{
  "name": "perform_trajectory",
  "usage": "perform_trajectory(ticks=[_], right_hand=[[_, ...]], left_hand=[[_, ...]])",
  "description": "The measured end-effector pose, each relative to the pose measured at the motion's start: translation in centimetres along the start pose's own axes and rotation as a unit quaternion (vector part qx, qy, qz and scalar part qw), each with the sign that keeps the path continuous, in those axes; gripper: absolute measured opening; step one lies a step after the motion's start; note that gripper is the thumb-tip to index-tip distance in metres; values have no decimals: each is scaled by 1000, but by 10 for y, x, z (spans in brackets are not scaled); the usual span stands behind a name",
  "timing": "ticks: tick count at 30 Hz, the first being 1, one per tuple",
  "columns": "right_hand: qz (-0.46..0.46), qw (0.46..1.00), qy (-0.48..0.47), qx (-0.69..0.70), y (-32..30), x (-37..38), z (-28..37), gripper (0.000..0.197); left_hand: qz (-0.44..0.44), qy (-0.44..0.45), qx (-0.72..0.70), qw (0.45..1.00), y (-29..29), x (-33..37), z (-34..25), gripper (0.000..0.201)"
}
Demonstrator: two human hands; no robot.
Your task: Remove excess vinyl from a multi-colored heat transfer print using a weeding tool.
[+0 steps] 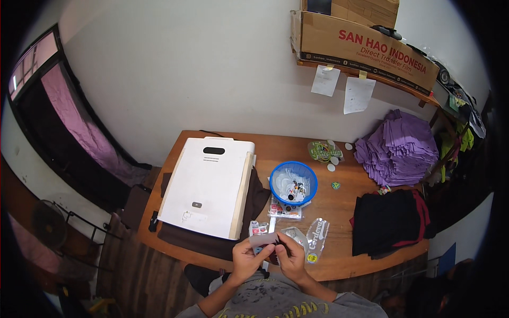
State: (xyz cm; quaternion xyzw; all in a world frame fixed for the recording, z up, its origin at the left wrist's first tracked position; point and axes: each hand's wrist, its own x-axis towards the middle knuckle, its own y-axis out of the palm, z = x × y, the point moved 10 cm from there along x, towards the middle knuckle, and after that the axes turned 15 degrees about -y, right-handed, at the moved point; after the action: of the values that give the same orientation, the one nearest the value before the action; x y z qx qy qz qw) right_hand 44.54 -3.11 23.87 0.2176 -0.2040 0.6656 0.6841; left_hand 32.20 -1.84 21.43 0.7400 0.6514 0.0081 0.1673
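Close to my body at the table's front edge, both my hands are closed with thumbs up on a small thin sheet (pixel 262 240). Its upper part is pale grey; a dark reddish part shows between the thumbs. My left hand (pixel 245 261) pinches its left side and my right hand (pixel 291 261) its right side. The fingers hide much of it, so I cannot tell its exact kind. Just beyond the hands lie a printed sheet (pixel 258 228) and clear film with white lettering (pixel 318 236). A blue basket (pixel 272 192) with pale film scraps stands farther back.
A large white heat-press-like machine (pixel 207 183) rests on dark cloth at left. Folded black and red cloth (pixel 389 220) and a purple cloth stack (pixel 397 148) lie at right. Stickers in a clear pack (pixel 324 152) lie at the back. A shelf holds a long cardboard box (pixel 366 50).
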Motion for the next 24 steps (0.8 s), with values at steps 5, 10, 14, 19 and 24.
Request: perform_trajectory(ticks=[5, 10, 14, 19, 24], right_hand=[[0, 1000, -7, -10, 0, 2, 5, 29], [-11, 1000, -5, -3, -1, 0, 3, 29], [-15, 1000, 2, 0, -3, -2, 0, 29], [-11, 1000, 6, 5, -2, -1, 0, 30], [-3, 1000, 3, -4, -1, -6, 3, 30]], left_hand=[[8, 36, 22, 999, 1, -3, -6, 20], [27, 35, 5, 999, 7, -3, -11, 20], [20, 28, 55, 998, 4, -2, -2, 19], [15, 19, 47, 999, 3, -3, 1, 18], [-6, 28, 23, 999, 2, -6, -9, 17]])
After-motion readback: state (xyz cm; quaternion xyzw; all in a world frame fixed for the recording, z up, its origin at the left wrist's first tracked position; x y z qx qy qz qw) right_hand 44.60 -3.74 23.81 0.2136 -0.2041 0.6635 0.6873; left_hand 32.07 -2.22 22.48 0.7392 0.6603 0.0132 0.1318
